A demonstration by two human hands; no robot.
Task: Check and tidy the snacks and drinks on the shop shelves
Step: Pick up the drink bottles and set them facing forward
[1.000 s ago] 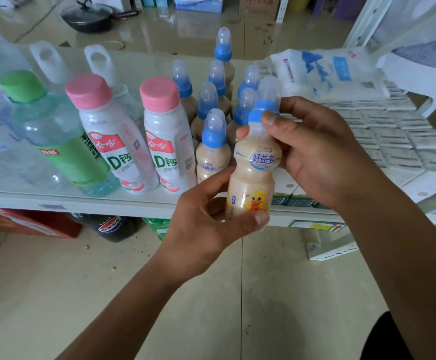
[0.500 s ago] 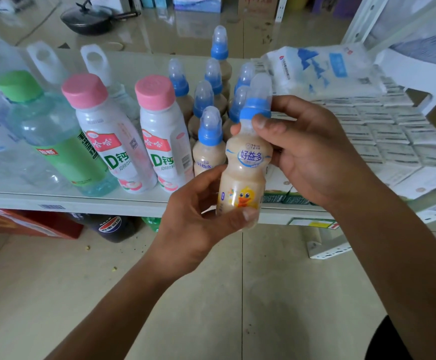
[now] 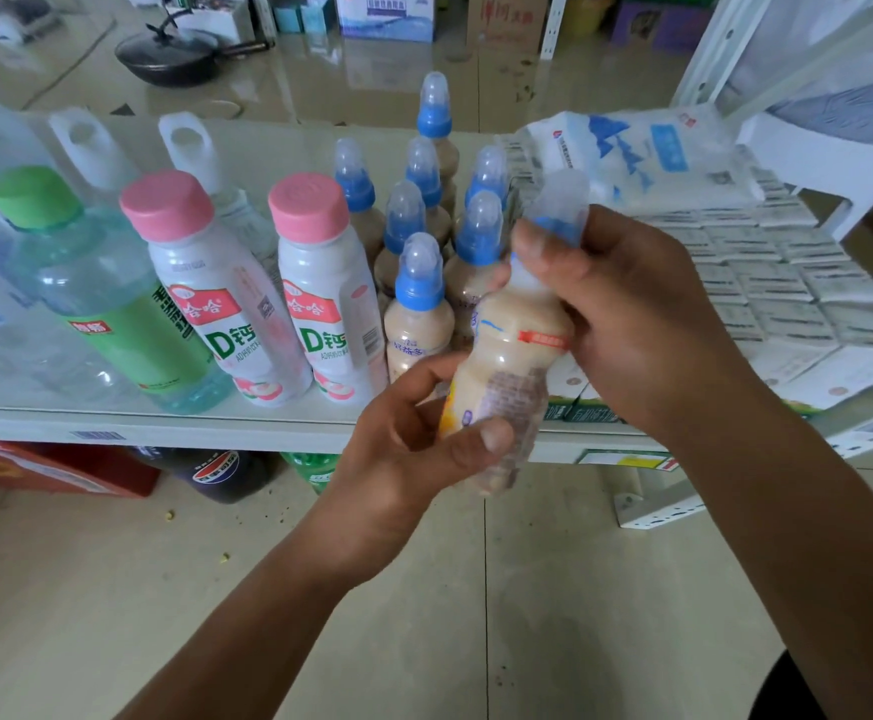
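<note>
A small beige milk-drink bottle [image 3: 510,366] with a blue collar and a clear teat cap is held in front of the shelf edge, tilted, its printed back label facing me. My left hand [image 3: 413,449] grips its lower body, thumb across the front. My right hand [image 3: 626,324] wraps its neck and cap from the right. Several matching small bottles [image 3: 416,304] stand in rows on the white shelf [image 3: 216,428] just behind. Two pink-capped white milk bottles [image 3: 320,298] stand to their left.
A green-capped clear bottle [image 3: 102,298] and large clear jugs stand at the shelf's left. Flat white packets [image 3: 767,288] and a white bag [image 3: 647,153] fill the right side. Dark soda bottles [image 3: 216,470] and a red box lie under the shelf. A black pan [image 3: 174,54] sits on the floor beyond.
The held bottle has been turned round: its front label with the yellow cartoon faced me before, now the back text does. My right hand has closed further over the cap.
</note>
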